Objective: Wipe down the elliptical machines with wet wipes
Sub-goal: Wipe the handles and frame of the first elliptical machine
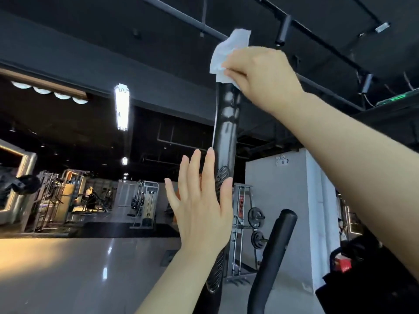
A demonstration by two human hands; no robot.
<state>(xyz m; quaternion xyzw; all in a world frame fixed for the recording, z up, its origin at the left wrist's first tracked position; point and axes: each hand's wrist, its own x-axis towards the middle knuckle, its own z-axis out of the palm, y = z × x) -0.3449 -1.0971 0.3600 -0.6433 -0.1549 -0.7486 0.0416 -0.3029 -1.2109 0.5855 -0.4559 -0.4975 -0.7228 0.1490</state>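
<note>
Two hands: right grips wipe atop handlebar.

Floor here is a pale glossy one, shiny enough to catch the ceiling lights as bright streaks, with a warm orange glow across the left side. A dark mat lies flat on it farther back, and the weight machines stand on or just beside that mat. To the right a plate rack stands on the floor by the white wall. Near the middle there's a small dark square patch set in the floor, can't tell what it is.
</note>
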